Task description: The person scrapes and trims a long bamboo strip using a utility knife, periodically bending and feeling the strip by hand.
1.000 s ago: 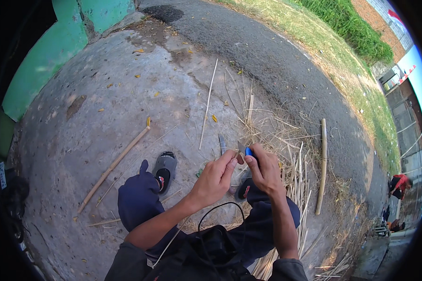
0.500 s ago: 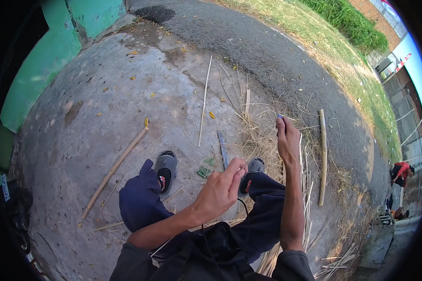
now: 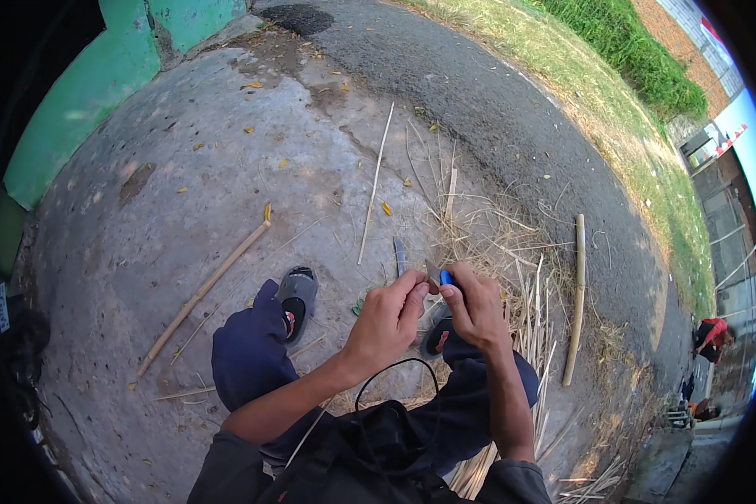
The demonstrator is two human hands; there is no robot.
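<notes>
My right hand [image 3: 476,309] is closed round a knife with a blue handle [image 3: 446,278]. The knife's short blade [image 3: 433,270] points toward my left hand [image 3: 384,317], and the two hands almost meet in front of my knees. The left fingers are pinched together. A thin pale bamboo strip [image 3: 308,435] shows below my left forearm, in line with that hand; the fingers cover the end they grip. On the concrete just beyond my hands lies a long metal blade [image 3: 401,254], its near part hidden behind them.
Straw-like shavings [image 3: 487,231] and a bundle of split strips [image 3: 529,328] lie along my right leg. A thick pole [image 3: 576,302] is farther right, another stick [image 3: 206,290] to the left. One thin strip [image 3: 376,181] lies ahead. A person in red [image 3: 711,338] is at far right.
My right hand has come in from the far right, down and leftward with the knife, to my left hand. The left hand has moved slightly.
</notes>
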